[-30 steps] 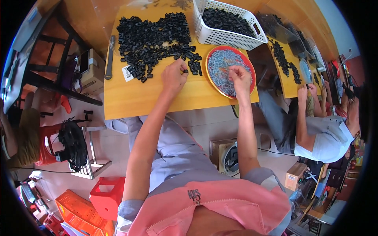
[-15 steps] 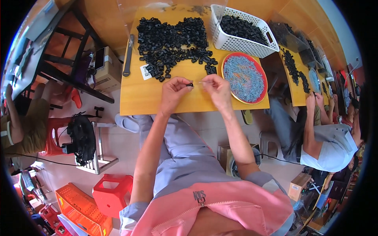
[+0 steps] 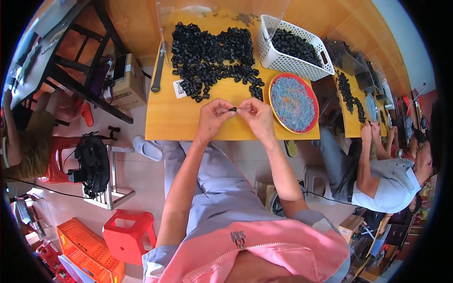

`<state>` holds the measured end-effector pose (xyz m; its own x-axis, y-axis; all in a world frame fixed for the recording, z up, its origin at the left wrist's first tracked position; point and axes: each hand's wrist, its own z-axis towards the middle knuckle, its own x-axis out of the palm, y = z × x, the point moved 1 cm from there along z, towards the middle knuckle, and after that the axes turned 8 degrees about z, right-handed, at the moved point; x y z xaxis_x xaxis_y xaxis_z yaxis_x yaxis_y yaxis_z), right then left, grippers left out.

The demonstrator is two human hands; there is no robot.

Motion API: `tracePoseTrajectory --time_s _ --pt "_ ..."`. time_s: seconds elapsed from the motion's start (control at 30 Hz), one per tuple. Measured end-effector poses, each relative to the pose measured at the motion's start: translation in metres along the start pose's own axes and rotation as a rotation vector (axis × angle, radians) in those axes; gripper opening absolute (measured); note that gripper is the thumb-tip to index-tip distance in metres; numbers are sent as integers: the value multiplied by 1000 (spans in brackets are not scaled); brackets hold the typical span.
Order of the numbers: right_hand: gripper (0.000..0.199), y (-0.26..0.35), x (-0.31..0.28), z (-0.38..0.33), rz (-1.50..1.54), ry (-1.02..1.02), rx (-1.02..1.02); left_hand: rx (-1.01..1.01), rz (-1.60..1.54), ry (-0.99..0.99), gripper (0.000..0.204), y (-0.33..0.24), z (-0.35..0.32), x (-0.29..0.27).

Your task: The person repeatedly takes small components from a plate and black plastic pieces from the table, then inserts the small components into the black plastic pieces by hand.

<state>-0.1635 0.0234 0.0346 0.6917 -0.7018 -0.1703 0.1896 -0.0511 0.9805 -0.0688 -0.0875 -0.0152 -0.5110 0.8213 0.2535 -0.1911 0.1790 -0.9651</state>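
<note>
Pinched between the thumb and fingers of my left hand (image 3: 211, 119) is a small black plastic part (image 3: 233, 109), held just above the near half of the table. My right hand (image 3: 259, 120) is closed in a pinch, its fingertips up against that part's right end. Whatever lies between those fingertips is hidden. Beyond my hands spreads a heap of similar black plastic parts (image 3: 212, 49). Right of my right hand, a red plate with a yellow rim (image 3: 313, 127) holds many tiny bluish, translucent pieces (image 3: 292, 104).
A white perforated basket (image 3: 289, 64) full of black parts stands at the table's (image 3: 174, 122) far right. A dark strap-like tool (image 3: 158, 70) and a white label (image 3: 180, 88) lie at left. To the right, a co-worker (image 3: 384, 181) works at another table. Red stool (image 3: 130, 236) on the floor.
My right hand has moved left until its fingertips meet the black part; the thin pale piece it held out is now out of sight. The whole view has shifted slightly.
</note>
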Motion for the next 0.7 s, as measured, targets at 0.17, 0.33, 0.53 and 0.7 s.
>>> tracePoseTrajectory --time_s 0.17,0.33,0.53,0.7 --pt "9 12 17 -11 -153 -57 -305 30 -104 -5 15 -2 2 -5" --pt "11 20 14 10 -146 -71 -317 4 -202 -29 16 -5 1 -7" --pt "15 -21 20 85 -635 -137 -485 12 -307 -73 15 -6 2 -6" --pt "12 -30 27 98 -759 -88 -426 16 -329 -75 13 -6 -1 -5"
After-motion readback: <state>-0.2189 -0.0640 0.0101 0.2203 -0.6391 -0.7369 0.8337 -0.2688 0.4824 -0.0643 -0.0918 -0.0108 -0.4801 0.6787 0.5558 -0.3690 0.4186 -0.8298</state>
